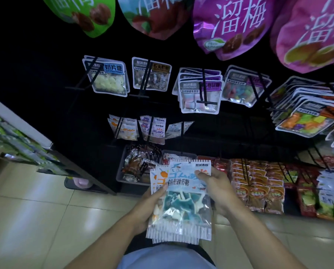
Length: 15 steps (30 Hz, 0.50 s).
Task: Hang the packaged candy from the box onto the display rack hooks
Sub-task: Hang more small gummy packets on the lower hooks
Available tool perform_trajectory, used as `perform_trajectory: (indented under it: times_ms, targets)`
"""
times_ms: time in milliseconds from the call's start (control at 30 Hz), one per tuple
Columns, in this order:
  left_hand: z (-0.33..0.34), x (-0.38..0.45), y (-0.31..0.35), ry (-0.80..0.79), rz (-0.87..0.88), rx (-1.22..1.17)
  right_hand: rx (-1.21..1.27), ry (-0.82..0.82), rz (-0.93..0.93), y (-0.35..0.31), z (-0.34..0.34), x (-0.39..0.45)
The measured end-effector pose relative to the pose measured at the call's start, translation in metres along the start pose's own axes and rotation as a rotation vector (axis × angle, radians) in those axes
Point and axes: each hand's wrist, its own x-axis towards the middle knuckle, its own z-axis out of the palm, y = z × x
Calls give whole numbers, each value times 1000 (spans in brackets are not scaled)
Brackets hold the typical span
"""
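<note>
Both hands clutch candy packs at 6 o'clock: left hand (pixel 150 202) under the stack (pixel 158 183), right hand (pixel 218 189) pinching the blue shark gummy bag (pixel 183 202).

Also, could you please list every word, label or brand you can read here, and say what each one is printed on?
"溜梅": purple hanging bag, top.
"奶片糖" and "NAIPIANTANG": white-candy pack on a hook.
"加减乘除": top of the blue shark-gummy bag held in the left hand and right hand.
"形橡皮糖": same bag, black print; the first character is unclear.
Print on the red and orange packs and the other hanging packs: too small or blurred.
</note>
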Motion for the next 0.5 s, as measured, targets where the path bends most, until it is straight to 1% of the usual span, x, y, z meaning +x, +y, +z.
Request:
perform_trajectory:
  times_ms: [133,300,367,433,467,500]
  targets:
    - [14,-3,-6,-34,-57,-4,157,85,-3,-3,-12,-4]
    - [5,-9,-18,34,-40,-65,167,139,-107,-24,-37,-5]
    - [-6,-14,-24,47,-45,-92,186,192,-156,-32,-48,-4]
    - [-20,-18,-31,102,-55,-145,102,264,-254,-38,-57,-1]
    - [-27,-20,-35,129,-50,-174,-11,287,-306,-38,-60,3]
    - [-31,-23,-36,155,-45,-200,-181,286,-337,-38,-62,8]
